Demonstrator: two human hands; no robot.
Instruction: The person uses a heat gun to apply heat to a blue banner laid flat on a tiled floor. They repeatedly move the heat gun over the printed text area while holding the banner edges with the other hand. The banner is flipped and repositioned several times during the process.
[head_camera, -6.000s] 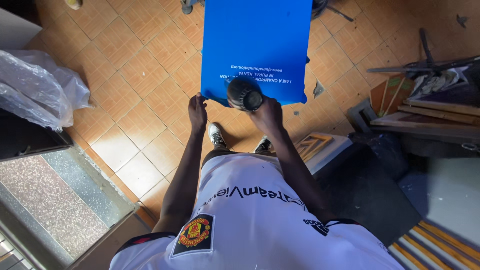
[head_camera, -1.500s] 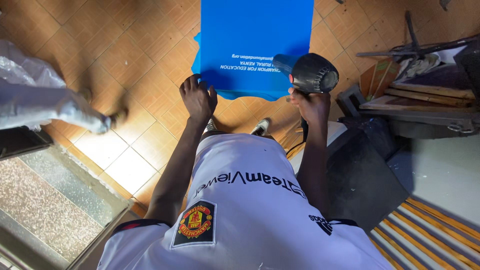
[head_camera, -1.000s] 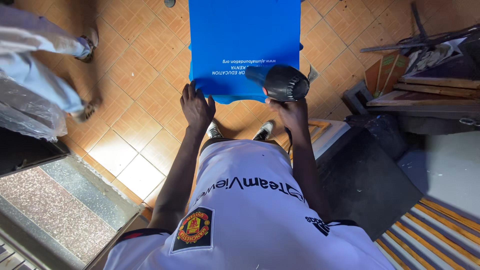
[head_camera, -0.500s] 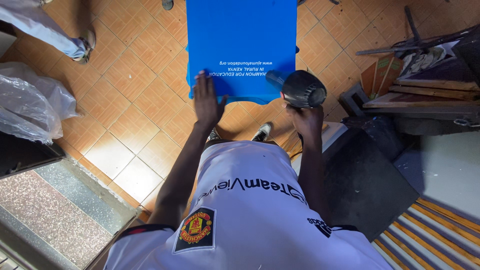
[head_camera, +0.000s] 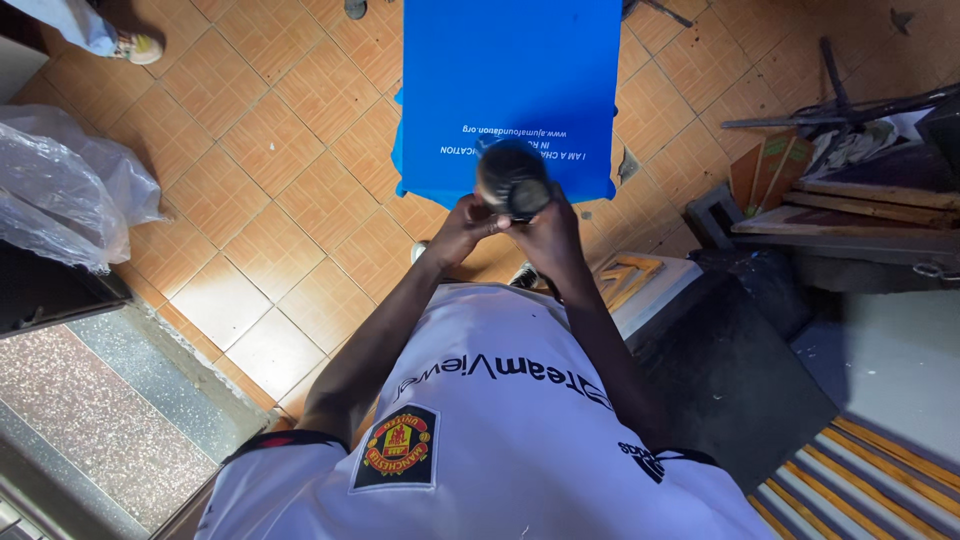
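Black heat gun (head_camera: 513, 182) sits in my 2 hands, right hand (head_camera: 548, 235) wrapped tight around its handle, left hand (head_camera: 463, 225) curled closed against it too, nozzle blurred over the near edge of the blue fabric (head_camera: 505, 90) spread above the orange floor tiles (head_camera: 290, 170).

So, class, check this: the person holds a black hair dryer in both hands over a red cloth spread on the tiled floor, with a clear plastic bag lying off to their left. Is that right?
Not quite. In the head view the cloth is blue, not red. The rest stands: both the left hand and the right hand grip the black hair dryer over it, above the tiled floor, and the clear plastic bag lies to their left.
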